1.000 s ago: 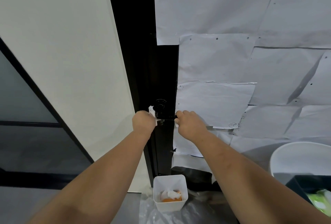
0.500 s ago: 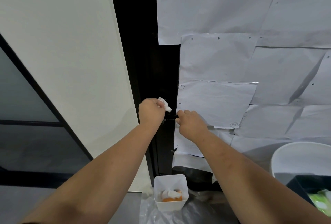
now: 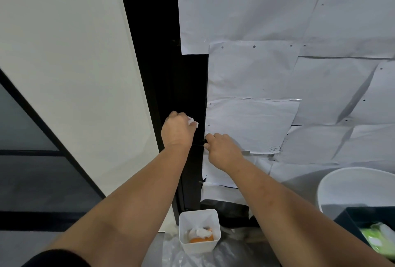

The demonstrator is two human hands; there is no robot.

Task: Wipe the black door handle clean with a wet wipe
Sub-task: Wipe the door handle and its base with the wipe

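Note:
My left hand (image 3: 177, 131) grips a crumpled white wet wipe (image 3: 192, 121) and presses it against the black door frame, over the spot where the round base of the handle sits; that base is hidden behind the hand. My right hand (image 3: 222, 149) curls round the outer end of the black door handle (image 3: 202, 142), of which only a short dark stretch shows between the two hands.
White paper sheets (image 3: 267, 87) cover the door to the right. On the floor below stand a small white bin (image 3: 199, 230) with used wipes, a large white bucket (image 3: 354, 187) and a dark box holding a green wipe pack (image 3: 376, 239).
My left hand with the wipe rose from the lever's left end to the round base of the handle, which it now covers. My right hand stayed on the lever.

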